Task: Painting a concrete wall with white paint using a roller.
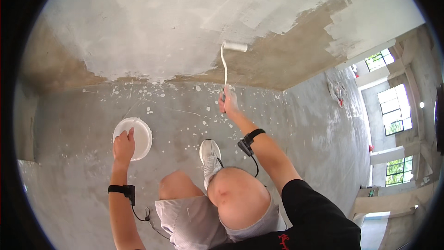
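The right grip (227, 101) holds a white cylindrical paint roller (236, 46). The left grip (124, 146) curls over a round white plastic bucket (150, 140), hold unclear.

Right hand (230, 102) clenched, right arm (267, 149) extended forward; left hand (124, 147) less far forward, partly curled (knees (240, 192) bent).

A white-spotted grey floor (319, 157) spreads below bright, dark-framed windows (395, 109) in the right-hand wall (372, 106).

Bright daylight, glare at windows (395, 109)
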Motion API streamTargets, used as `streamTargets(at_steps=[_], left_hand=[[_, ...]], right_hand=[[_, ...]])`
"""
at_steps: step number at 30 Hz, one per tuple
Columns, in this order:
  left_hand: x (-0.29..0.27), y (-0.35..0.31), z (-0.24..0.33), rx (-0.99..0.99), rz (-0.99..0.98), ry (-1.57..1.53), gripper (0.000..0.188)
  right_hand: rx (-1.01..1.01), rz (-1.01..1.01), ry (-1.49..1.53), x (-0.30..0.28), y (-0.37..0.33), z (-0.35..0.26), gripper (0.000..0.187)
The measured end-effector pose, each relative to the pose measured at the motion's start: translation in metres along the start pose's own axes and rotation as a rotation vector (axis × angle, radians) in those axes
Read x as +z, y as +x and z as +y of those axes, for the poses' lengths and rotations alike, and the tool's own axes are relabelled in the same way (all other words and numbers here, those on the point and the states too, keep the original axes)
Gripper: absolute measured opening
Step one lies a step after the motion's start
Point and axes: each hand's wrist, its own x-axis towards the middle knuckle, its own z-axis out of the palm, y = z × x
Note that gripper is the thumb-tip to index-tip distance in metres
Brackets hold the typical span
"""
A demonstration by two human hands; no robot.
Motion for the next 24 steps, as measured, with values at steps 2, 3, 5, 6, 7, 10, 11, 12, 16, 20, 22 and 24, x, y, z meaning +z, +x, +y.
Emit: streamTargets(at_steps=[2, 3, 5, 6, 7, 10, 11, 12, 16, 20, 22, 24], left_hand=[[0.0, 0.0, -0.002, -0.001, 0.001, 0.014, 0.047], [-0.001, -0.001, -0.004, 0.006, -0.006, 0.037, 0.047], [-0.002, -0.001, 0.0, 0.001, -0.013, 0.031, 0.046], [-0.003, -0.001, 0.002, 0.002, -0.018, 0.022, 0.046], [-0.001, 0.0, 0.002, 0.003, -0.024, 0.024, 0.046], [0.004, -0.001, -0.004, -0.007, -0.021, 0.029, 0.046], [0.002, -0.002, -0.007, 0.0, -0.004, 0.016, 0.046], [0.002, -0.002, -0.006, 0.012, 0.013, -0.005, 0.047], [0.007, 0.004, -0.005, 0.024, 0.004, 0.001, 0.048], [0.004, 0.005, 0.004, -0.002, -0.025, 0.017, 0.049], [0.002, 0.005, 0.004, -0.018, -0.025, 0.023, 0.05], [0.001, 0.004, -0.001, -0.023, -0.027, 0.023, 0.05]], right_hand=[[0.119, 0.051, -0.077, -0.006, -0.002, 0.018, 0.057], [0.125, 0.046, -0.08, -0.005, -0.002, 0.022, 0.057], [0.095, 0.104, -0.105, -0.007, -0.001, 0.027, 0.055], [0.101, 0.105, -0.104, -0.007, -0.001, 0.026, 0.055], [0.083, 0.125, -0.122, -0.009, 0.001, 0.023, 0.055], [0.011, 0.121, -0.135, -0.004, 0.002, -0.003, 0.054], [-0.055, 0.1, -0.13, 0.003, 0.0, -0.019, 0.054], [-0.118, 0.051, -0.119, 0.007, 0.003, -0.037, 0.054], [-0.253, -0.071, -0.057, 0.025, 0.006, -0.109, 0.055], [-0.245, -0.158, 0.053, 0.034, 0.004, -0.118, 0.054], [-0.215, -0.152, 0.103, 0.037, 0.003, -0.096, 0.052], [-0.054, -0.13, 0.074, 0.034, -0.005, -0.061, 0.053]])
